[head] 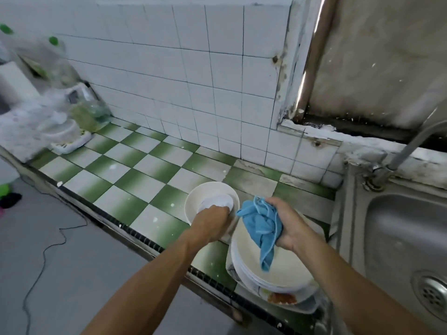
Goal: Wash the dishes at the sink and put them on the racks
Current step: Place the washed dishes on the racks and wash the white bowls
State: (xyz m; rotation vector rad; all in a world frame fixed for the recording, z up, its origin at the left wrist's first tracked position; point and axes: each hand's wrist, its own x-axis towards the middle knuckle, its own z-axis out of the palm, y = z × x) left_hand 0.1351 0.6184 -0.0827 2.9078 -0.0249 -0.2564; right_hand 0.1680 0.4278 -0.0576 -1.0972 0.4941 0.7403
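Lower centre: our left hand grips a small white dish in a bowl; our right hand clutches the blue cloth above stacked plates.

No readable text, label or number anywhere — the bottles' labels are too blurred.

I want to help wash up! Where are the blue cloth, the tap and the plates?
blue cloth (pixel 260 226), head view, bunched middle.
tap (pixel 408 146), head view, sloping pipe.
plates (pixel 285 272), head view, top plate's bare face.
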